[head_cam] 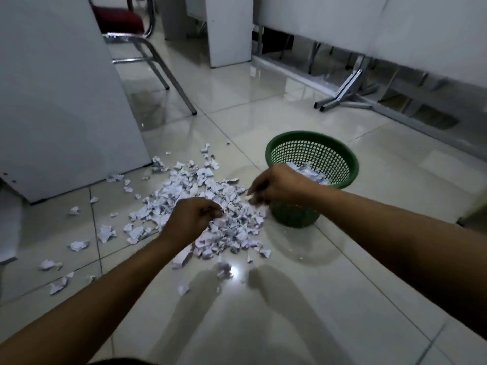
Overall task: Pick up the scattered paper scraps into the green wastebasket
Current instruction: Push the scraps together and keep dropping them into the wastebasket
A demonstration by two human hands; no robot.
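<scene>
Floor: pale glossy tiles point(303, 299).
Wastebasket: green wastebasket point(342, 164) stands upright right of the pile, some scraps inside.
Scraps: paper scraps point(189, 191) heaped mid-floor, strays scattered leftward.
Left hand point(192, 218): fingers curled, pinching scraps on the pile.
Right hand point(274, 184): fingers curled around scraps, beside the basket.

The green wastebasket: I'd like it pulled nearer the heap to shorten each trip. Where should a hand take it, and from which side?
Probably the rim of the green wastebasket: a thick rolled lip, open on top, easy to hook. Come from above on the far right, away from the right hand and paper scraps. The mesh wall tapers downward, offering less hold.
</scene>
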